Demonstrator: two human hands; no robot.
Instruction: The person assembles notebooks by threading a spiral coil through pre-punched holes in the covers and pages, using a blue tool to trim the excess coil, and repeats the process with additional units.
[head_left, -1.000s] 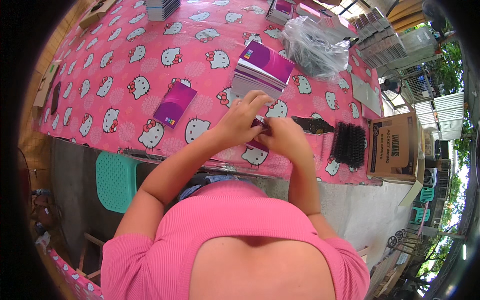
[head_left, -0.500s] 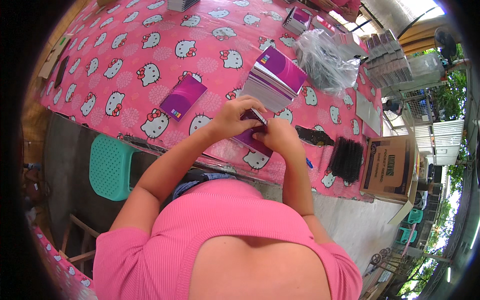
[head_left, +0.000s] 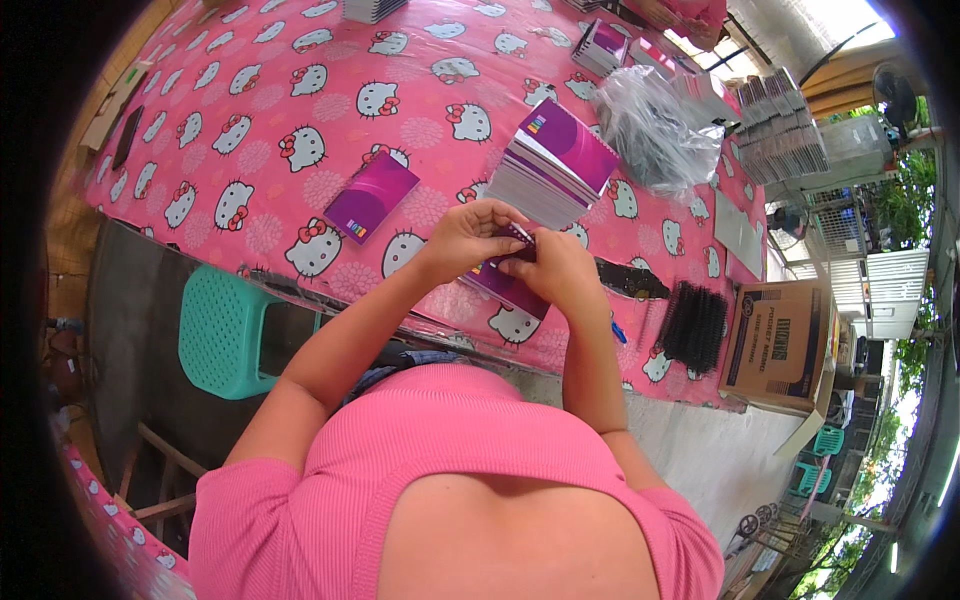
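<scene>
The desk (head_left: 340, 122) lay open left of the flat notebook (head_left: 372, 197); the pile (head_left: 556, 150) blocked the fingers (head_left: 493, 212) ahead, bag (head_left: 660, 130), coils (head_left: 692, 325) and box (head_left: 775, 345) their right side.

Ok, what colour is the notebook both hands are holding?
The held notebook is purple on its cover, best seen in the head view.

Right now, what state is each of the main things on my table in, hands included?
Held notebook: gripped, partly hidden
Left hand: closed on held notebook
Right hand: closed on held notebook
Lone notebook: closed, flat
Notebook stack: top cover closed
Plastic bag: crumpled
Black spiral coils: heaped
Cardboard box: one flap out
</scene>
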